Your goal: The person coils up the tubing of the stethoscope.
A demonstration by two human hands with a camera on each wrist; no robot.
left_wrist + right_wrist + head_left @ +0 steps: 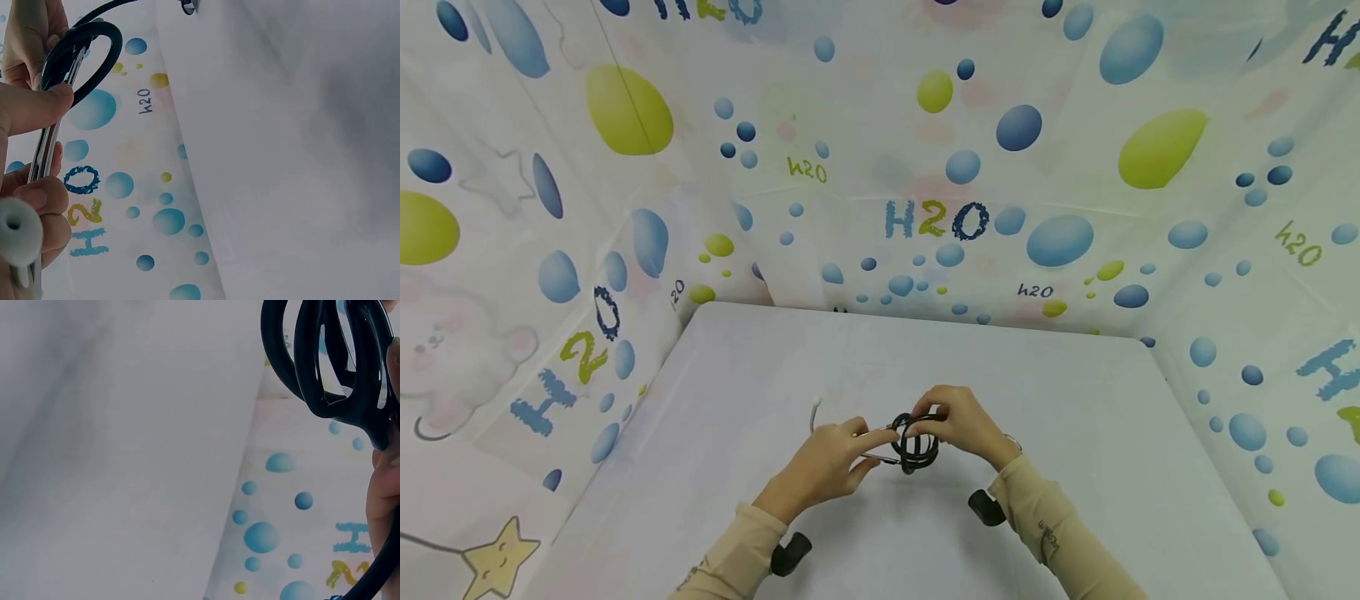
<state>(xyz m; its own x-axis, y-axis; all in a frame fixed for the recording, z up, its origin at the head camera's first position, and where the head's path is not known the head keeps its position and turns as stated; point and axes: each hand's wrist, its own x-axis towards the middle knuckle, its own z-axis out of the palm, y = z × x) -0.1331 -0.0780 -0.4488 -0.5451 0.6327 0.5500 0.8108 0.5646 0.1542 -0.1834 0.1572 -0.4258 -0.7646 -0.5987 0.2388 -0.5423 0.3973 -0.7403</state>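
A stethoscope with black tubing point(931, 457) wound into a coil is held up over the white table between both hands. My left hand point(820, 462) grips the metal ear tubes point(47, 147), thumb on one side and fingers on the other. One pale ear tip point(19, 231) looms close in the left wrist view, and an ear tip point(817, 402) also sticks up behind the left hand in the head view. From the right, my right hand point(958, 421) pinches the looped tubing at its upper edge. Several black loops point(306, 369) fill the top corner of the right wrist view.
The white tabletop point(760, 358) extends around both hands. Walls point(865, 167) printed with blue and green drops and "H2O" letters enclose its back and sides. A black wrist camera point(790, 554) sits under the left sleeve, and another black camera point(987, 507) beside the right sleeve.
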